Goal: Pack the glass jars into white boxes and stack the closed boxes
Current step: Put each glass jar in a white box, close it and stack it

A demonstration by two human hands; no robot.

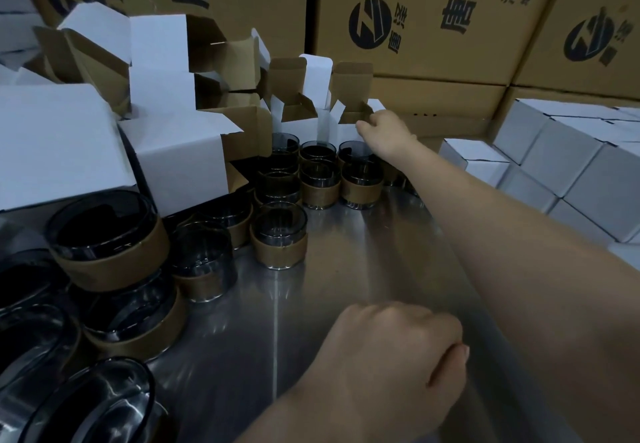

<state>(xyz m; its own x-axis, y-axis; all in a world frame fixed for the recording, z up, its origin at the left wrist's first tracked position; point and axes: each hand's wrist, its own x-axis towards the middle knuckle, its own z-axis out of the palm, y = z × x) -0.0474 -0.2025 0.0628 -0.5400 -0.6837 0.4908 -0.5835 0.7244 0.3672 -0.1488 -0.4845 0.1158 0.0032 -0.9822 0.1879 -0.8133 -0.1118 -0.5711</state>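
Nearest the camera, the left hand rests on a bare metal table with its fingers curled into a fist; its grip is closed and nothing can be seen inside it. To the left of that hand and running away up the table stand the glass jars, dark glass, each with a brown card band round its lower half. At least fourteen can be made out, some stacked in twos, and several are half hidden, so the true count is likely higher. None of the jars in view is inside a box. Above them on the left lies a loose pile of empty white boxes, about six, tipped at odd angles with their brown flaps open. The right arm stretches across the table to the far end of the jar rows. There the right hand holds the rim of an open white box, fingers curled over its top edge in a narrow grip. This box stands upright just behind the jars, the rightmost of what look like three upright open boxes in a row. On the right side, well apart from the jars, closed white boxes are stacked in neat layers; about ten show, and the stack runs out of frame. Behind everything rises a wall of printed brown cartons, at least four. Judging by this, a good share is packed and stacked, yet many jars remain, and the next box is only being fetched.
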